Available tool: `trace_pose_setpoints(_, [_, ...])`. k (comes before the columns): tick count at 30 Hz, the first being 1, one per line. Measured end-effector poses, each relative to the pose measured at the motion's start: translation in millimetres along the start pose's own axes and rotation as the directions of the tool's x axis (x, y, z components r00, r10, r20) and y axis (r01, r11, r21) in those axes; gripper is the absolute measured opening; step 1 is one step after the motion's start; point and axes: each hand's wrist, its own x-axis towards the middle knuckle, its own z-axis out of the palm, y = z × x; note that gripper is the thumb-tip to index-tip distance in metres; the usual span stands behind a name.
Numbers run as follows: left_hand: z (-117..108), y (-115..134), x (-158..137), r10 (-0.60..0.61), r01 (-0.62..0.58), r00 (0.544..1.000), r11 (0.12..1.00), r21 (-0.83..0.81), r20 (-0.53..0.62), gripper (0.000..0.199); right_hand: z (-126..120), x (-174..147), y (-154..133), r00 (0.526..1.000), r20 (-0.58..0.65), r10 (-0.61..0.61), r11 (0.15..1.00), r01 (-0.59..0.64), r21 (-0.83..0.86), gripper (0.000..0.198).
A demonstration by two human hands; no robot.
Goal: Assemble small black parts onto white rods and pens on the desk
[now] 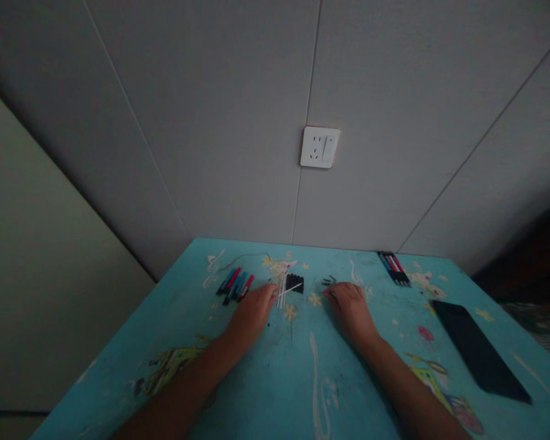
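Note:
My left hand (257, 304) is closed in a pinch on a thin white pen refill (291, 289), which points out to the right. Beneath it lie several more white refills (282, 293) side by side, touching or close to a row of short black pen parts (297, 282). To the left of that hand is a cluster of blue and red pen barrels (233, 285). My right hand (348, 305) has its fingertips pinched together just below some small dark pieces (329, 281); what it holds, if anything, is too small to make out.
Several assembled-looking pens (394, 269) lie together at the back right of the blue patterned table (275, 379). A flat black slab (479, 348) rests near the right edge. Behind the table stands a grey wall with a white socket (319, 147).

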Motion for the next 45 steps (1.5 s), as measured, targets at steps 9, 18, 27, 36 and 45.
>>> trace_pose_setpoints(9, [-2,5,-4,0.149,-0.148,0.988,0.988,0.035,-0.029,0.024,-4,-1,-4,0.996,-0.042,-0.074,0.962,0.082,0.259,0.020])
trace_pose_setpoints(18, [-1,5,-4,0.187,-0.181,0.978,0.980,0.077,-0.087,0.024,-13,-1,-17,0.994,-0.093,-0.061,0.903,0.095,0.419,0.017])
trace_pose_setpoints(27, [-5,7,-5,0.188,-0.184,0.980,0.981,0.061,-0.071,0.026,-16,-2,-24,0.993,-0.082,-0.084,0.882,0.112,0.458,0.014])
trace_pose_setpoints(36, [-4,6,-4,0.190,-0.186,0.980,0.980,0.063,-0.065,0.027,-16,-3,-24,0.993,-0.074,-0.091,0.872,0.115,0.476,0.013])
trace_pose_setpoints(45, [-2,5,-5,0.217,-0.212,0.973,0.975,0.068,-0.074,0.025,-16,-2,-23,0.989,-0.103,-0.104,0.868,0.141,0.476,0.013])
